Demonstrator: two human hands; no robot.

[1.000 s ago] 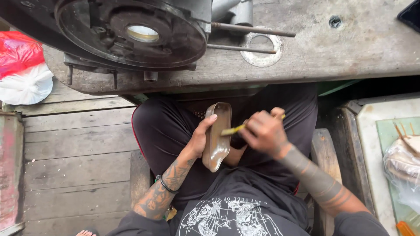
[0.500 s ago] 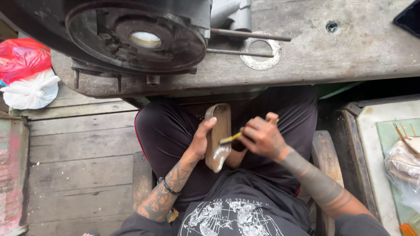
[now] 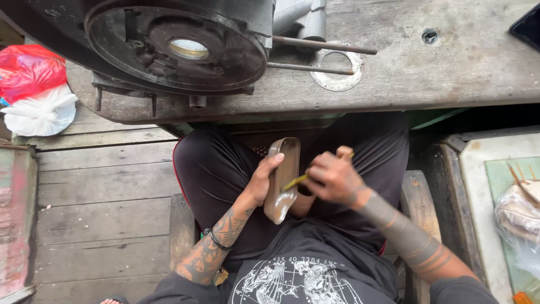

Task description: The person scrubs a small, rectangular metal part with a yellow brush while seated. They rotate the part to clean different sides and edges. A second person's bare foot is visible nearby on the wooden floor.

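I sit with my lap under a worn wooden workbench [image 3: 450, 62]. My left hand [image 3: 260, 181] grips a brown, oblong metal cover [image 3: 282, 179] by its left edge, holding it upright over my black trousers. My right hand [image 3: 332, 175] is closed on a thin yellow-handled tool [image 3: 296, 180], whose tip touches the inner face of the cover near its lower half. Both forearms are tattooed.
A dark round engine casing [image 3: 177, 48] rests on the bench above my knees, with two metal rods [image 3: 323, 45] and a flat ring gasket [image 3: 337, 70] beside it. Red and white plastic bags [image 3: 31, 93] lie at left. A plastic-wrapped bundle [image 3: 517, 208] sits at right.
The tool's tip has slid down the cover from its middle toward the lower part. My right hand dropped slightly; the cover stays in my left hand.
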